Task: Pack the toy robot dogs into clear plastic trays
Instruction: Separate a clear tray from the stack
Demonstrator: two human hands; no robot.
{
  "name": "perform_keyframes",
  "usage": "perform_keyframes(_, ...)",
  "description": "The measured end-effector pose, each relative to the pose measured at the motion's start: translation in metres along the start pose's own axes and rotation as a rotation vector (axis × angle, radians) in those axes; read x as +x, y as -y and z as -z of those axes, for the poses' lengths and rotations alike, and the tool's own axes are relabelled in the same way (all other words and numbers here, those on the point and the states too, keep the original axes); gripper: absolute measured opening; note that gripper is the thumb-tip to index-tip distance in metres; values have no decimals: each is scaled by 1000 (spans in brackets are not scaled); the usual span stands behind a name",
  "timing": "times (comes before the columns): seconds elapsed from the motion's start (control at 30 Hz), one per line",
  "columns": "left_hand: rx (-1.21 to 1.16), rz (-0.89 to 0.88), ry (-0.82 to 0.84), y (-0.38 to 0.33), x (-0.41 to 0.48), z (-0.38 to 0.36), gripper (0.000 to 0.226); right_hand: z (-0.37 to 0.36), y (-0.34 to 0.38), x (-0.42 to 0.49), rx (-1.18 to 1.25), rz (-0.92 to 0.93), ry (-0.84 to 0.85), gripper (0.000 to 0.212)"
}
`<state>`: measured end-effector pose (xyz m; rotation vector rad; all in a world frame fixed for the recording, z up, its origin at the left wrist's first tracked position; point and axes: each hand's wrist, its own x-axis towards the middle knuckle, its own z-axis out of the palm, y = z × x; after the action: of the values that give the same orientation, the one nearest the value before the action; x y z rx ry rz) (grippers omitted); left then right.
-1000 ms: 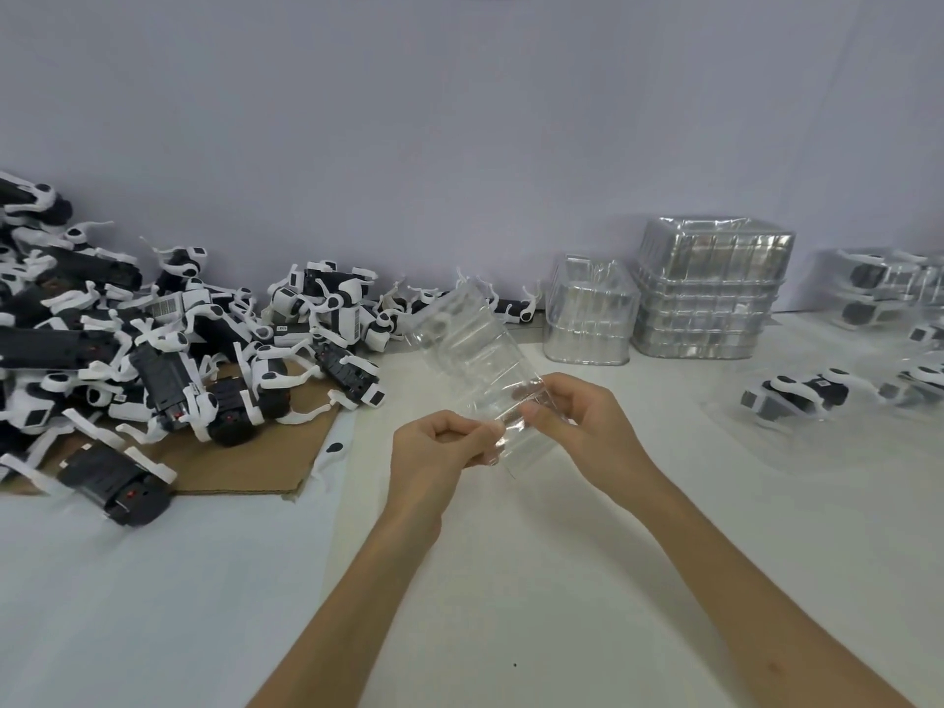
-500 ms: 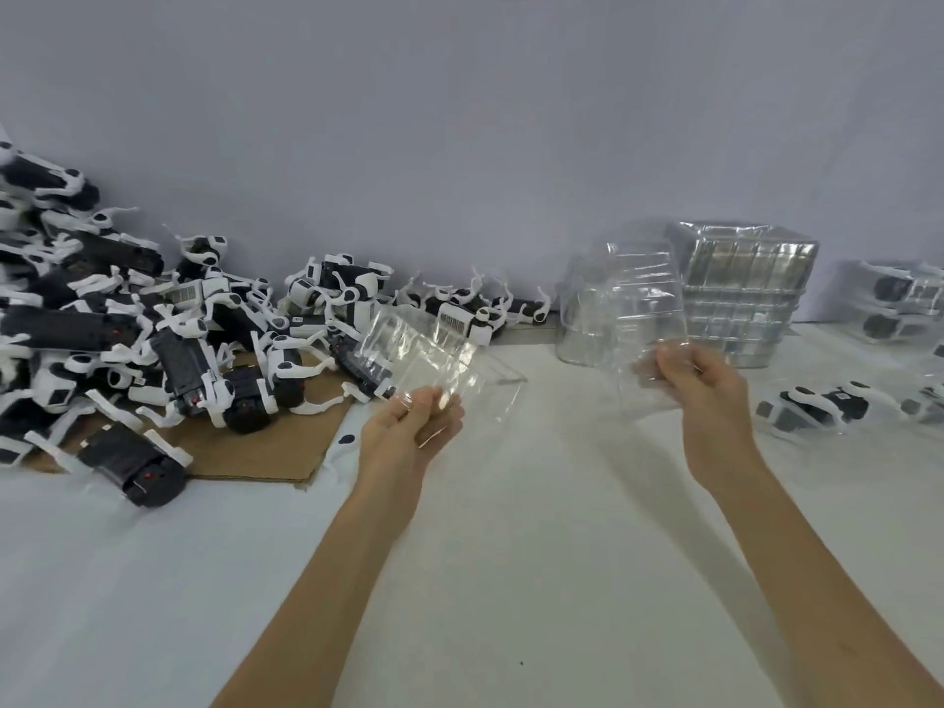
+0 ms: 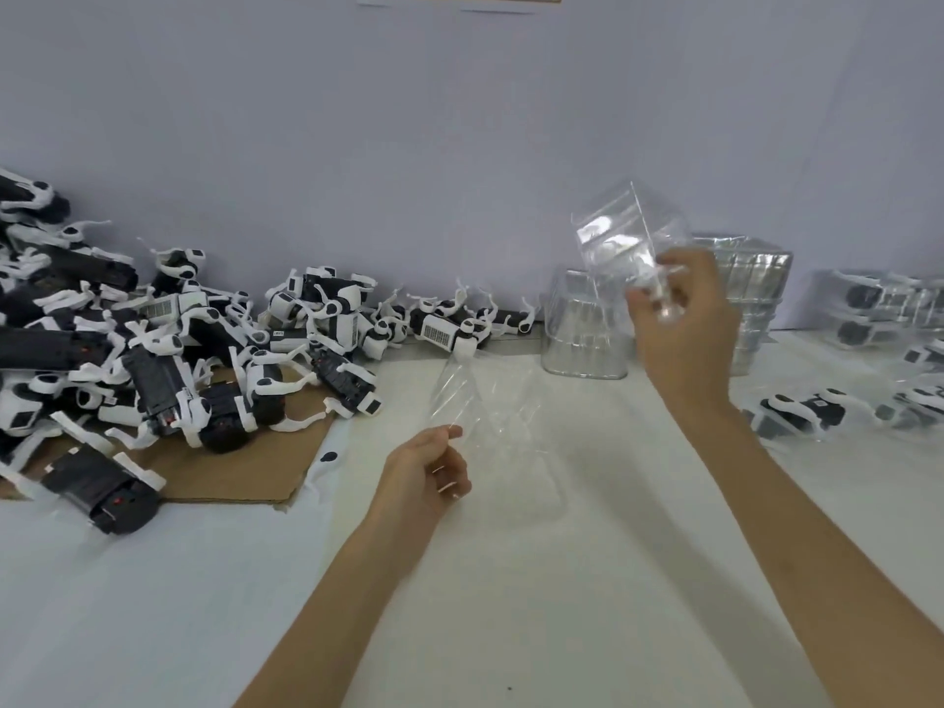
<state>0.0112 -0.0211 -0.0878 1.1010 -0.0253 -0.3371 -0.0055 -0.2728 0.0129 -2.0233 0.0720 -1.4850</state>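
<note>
My left hand (image 3: pixel 426 477) pinches the near corner of a clear plastic tray (image 3: pixel 498 431) that lies low over the white table. My right hand (image 3: pixel 682 319) holds a second clear tray (image 3: pixel 620 237) raised in the air, in front of the tray stacks. A big heap of black-and-white toy robot dogs (image 3: pixel 168 350) fills the left side, partly on brown cardboard (image 3: pixel 245 472). Neither tray holds a dog.
Two stacks of empty clear trays (image 3: pixel 587 329) stand at the back by the wall. At the right, packed trays with dogs (image 3: pixel 802 413) lie on the table, more stacked behind (image 3: pixel 883 309). The white table (image 3: pixel 562 605) stretches toward me.
The two nested trays have been pulled apart. My right hand has lifted its tray up and to the right; my left hand has lowered its tray toward the table.
</note>
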Motion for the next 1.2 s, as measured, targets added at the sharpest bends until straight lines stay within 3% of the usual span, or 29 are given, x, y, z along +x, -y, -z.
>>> perform_keyframes(0.1, 19, 19, -12, 2, -1, -1, 20, -29, -3, 42, -99, 0, 38, 30)
perform_keyframes(0.17, -6, 29, -42, 2, -1, -1, 20, -51, -10, 64, -250, 7, 155, 31)
perform_keyframes(0.27, -55, 46, -91, 0, -1, 1, 18, -74, -29, 85, -549, -102, 524, 46)
perform_keyframes(0.33, -51, 63, -108, -2, 1, 2, 14, -81, -37, 88, -611, -156, 717, 56)
perform_keyframes(0.4, -42, 79, -102, -4, 2, 3, 12, -84, -37, 83, -540, -109, 698, 57)
perform_keyframes(0.5, -56, 78, -119, -3, 4, 3, 9, -83, -12, 52, -158, -96, 571, 51)
perform_keyframes(0.6, -64, 82, -144, -3, 3, 6, 4, -67, 17, 1, 105, -139, 636, 35)
perform_keyframes(0.7, -98, 94, -180, -3, 4, 7, 2, -43, 27, -54, 134, -73, 796, 20)
perform_keyframes(0.8, -125, 86, -212, -2, 6, 6, 13, -32, 19, -88, 44, -12, 829, 16)
perform_keyframes(0.87, -108, 74, -215, -3, 4, 6, 18, -30, 12, -95, 30, -67, 789, 17)
perform_keyframes(0.97, -35, 61, -225, -3, 2, 9, 29, -28, 3, -94, 204, -226, 719, 18)
perform_keyframes(1.07, -32, 31, -247, -4, 2, 9, 31, -24, -4, -93, 311, -350, 748, 22)
perform_keyframes(1.2, 6, -48, -248, -11, -2, 6, 30, -19, -8, -96, 199, -244, 768, 39)
